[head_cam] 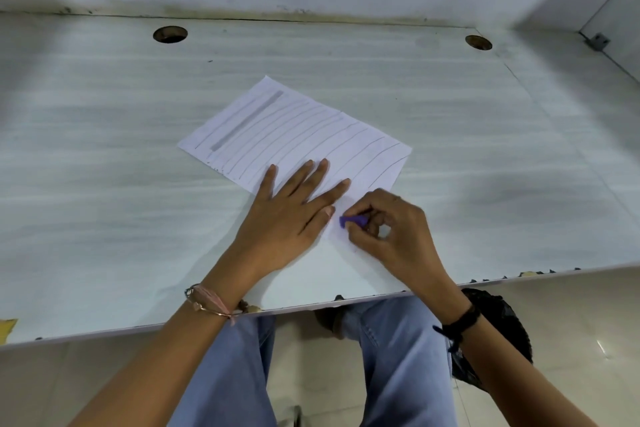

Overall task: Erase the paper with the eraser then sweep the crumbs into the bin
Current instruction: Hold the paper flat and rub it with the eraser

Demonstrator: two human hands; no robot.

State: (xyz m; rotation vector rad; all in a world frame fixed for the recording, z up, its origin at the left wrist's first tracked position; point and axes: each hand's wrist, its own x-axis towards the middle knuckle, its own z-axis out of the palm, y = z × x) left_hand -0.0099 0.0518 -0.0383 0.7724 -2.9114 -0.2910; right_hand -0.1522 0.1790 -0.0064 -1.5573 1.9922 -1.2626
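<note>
A white sheet of paper [298,128] with pencil lines and one thick grey stroke lies angled on the desk. My left hand [291,208] rests flat on its near part, fingers spread and straight. Just to the right, my right hand [391,229] pinches a small purple eraser [351,220] and holds its tip against the paper's near corner. A bin lined with a black bag [502,329] stands on the floor below the desk's front edge, partly hidden by my right arm.
The pale desk [104,184] has two round cable holes [170,34] [478,42] near the back wall. A side panel closes off the right. My legs in blue jeans [391,357] are under the front edge.
</note>
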